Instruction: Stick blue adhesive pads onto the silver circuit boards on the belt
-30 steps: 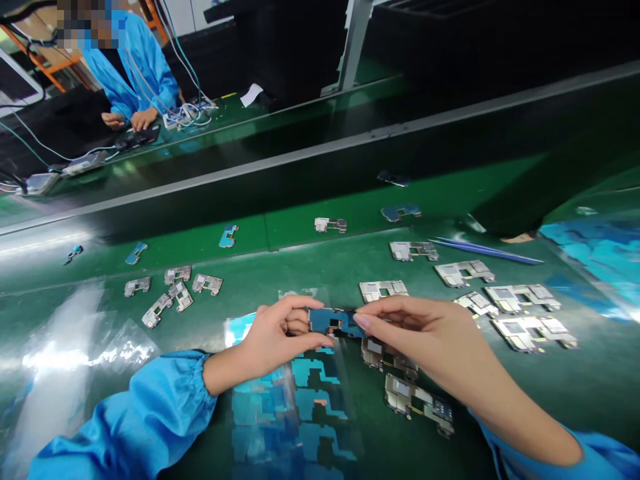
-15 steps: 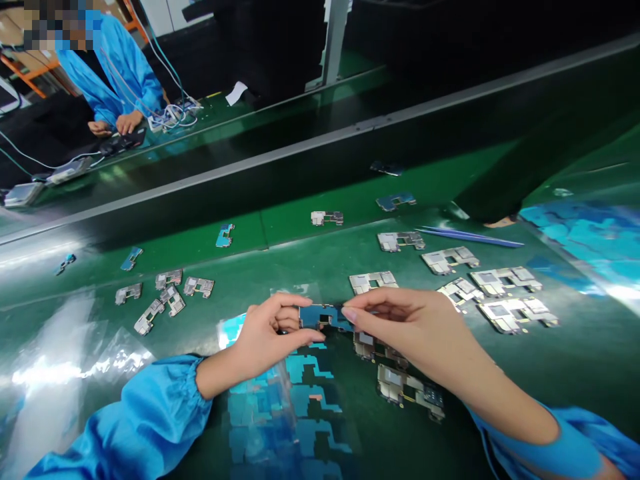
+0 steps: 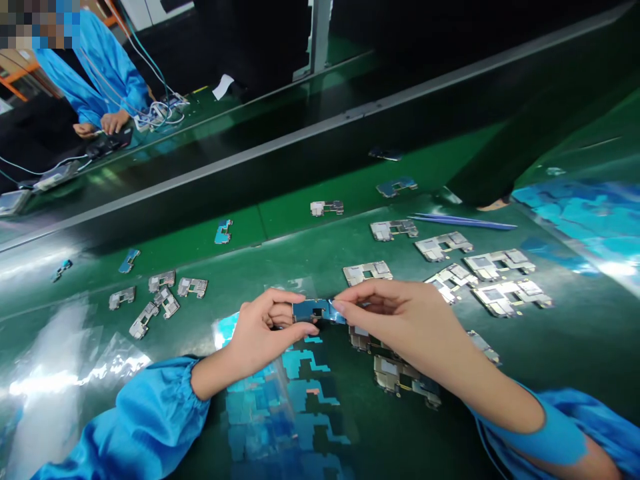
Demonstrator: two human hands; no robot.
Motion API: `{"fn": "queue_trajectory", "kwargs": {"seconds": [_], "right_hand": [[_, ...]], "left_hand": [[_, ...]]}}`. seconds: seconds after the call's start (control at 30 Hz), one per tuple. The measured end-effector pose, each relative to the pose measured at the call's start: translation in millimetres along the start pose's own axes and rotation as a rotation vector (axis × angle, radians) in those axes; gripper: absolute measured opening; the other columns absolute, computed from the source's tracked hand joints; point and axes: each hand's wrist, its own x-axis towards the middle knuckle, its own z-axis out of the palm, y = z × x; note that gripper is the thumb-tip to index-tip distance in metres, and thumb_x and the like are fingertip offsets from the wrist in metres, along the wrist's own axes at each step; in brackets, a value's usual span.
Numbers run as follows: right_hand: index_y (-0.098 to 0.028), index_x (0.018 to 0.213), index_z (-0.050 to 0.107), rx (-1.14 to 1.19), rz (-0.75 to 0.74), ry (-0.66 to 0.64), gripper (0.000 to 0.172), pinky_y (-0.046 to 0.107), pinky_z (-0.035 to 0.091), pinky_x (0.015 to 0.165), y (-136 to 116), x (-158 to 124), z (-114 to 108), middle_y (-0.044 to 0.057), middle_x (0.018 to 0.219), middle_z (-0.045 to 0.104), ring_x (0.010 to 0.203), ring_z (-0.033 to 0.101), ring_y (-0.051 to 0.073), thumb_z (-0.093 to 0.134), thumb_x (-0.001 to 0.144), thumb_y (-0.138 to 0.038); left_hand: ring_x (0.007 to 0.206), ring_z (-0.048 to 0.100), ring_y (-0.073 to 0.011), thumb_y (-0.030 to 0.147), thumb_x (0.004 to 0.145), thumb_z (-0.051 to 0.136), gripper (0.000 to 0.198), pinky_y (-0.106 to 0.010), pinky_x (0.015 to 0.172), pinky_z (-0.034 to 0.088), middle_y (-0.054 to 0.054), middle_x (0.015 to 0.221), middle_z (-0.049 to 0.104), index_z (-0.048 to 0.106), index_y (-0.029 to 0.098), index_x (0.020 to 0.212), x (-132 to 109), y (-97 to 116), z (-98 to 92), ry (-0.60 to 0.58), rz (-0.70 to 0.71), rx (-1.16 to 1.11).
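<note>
A small circuit board [image 3: 309, 311] with a blue face is held level above the green table. My left hand [image 3: 265, 330] grips its left end between thumb and fingers. At the board's right end, my right hand [image 3: 400, 310] pinches with thumb and index finger, touching the blue film there. Below the hands lies a clear sheet with blue die-cut film pieces [image 3: 305, 393]. Just right of it, under and beside my right hand, sit silver circuit boards [image 3: 400, 375]. My right palm hides part of one board.
Several silver boards [image 3: 500, 263] lie at the right near blue tweezers [image 3: 465, 221]; others [image 3: 163, 303] lie left. More boards sit along the green conveyor [image 3: 280, 220]. Blue sheets [image 3: 590, 213] are at the far right. A person [image 3: 95, 67] in blue works across the rail.
The view has shifted slightly, so most table items appear a little higher and further left. Both hands still hold the board, and the blue film at its right end now looks shinier.
</note>
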Motion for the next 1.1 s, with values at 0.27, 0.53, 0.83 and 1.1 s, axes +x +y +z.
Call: {"fn": "queue_trajectory", "kwargs": {"seconds": [0.27,0.53,0.83,1.1], "right_hand": [[-0.024,0.070,0.075,-0.068,-0.110,0.012,0.014,0.024,0.042,0.041,3.5,-1.5,0.4,-0.001,0.057,0.065,0.042,0.055,0.012,0.067,0.077,-0.033],[-0.024,0.069,0.058,-0.209,-0.348,0.064,0.016,0.026,0.048,0.050,8.3,4.3,5.9,-0.002,0.060,0.058,0.052,0.055,0.014,0.065,0.082,-0.030],[-0.022,0.103,0.067,-0.584,-0.296,0.113,0.021,0.033,0.054,0.067,-13.3,24.4,-61.4,0.004,0.083,0.075,0.077,0.072,0.023,0.058,0.094,-0.039],[-0.019,0.125,0.064,-0.756,-0.314,0.014,0.031,0.045,0.056,0.090,-17.9,138.9,-77.8,0.010,0.127,0.066,0.106,0.067,0.023,0.063,0.100,-0.035]], "left_hand": [[0.064,0.078,-0.0174,0.020,0.069,0.087,0.039,-0.022,0.060,0.061,-0.003,0.072,0.080,0.065,0.017,0.100,-0.4,1.6,0.5,0.010,-0.025,-0.036],[0.072,0.079,-0.0194,0.028,0.074,0.087,0.046,-0.028,0.070,0.063,-0.005,0.078,0.080,0.060,0.016,0.108,-2.9,-8.0,-2.5,-0.021,-0.067,-0.090],[0.075,0.075,-0.0226,0.038,0.089,0.070,0.044,-0.027,0.062,0.054,-0.007,0.078,0.076,0.059,0.010,0.121,107.7,31.4,-35.4,0.136,0.098,0.566],[0.113,0.068,-0.0392,0.029,0.084,0.078,0.036,-0.046,0.099,0.047,-0.018,0.094,0.076,0.067,0.011,0.114,150.3,37.2,-42.9,0.189,0.143,0.865]]}}
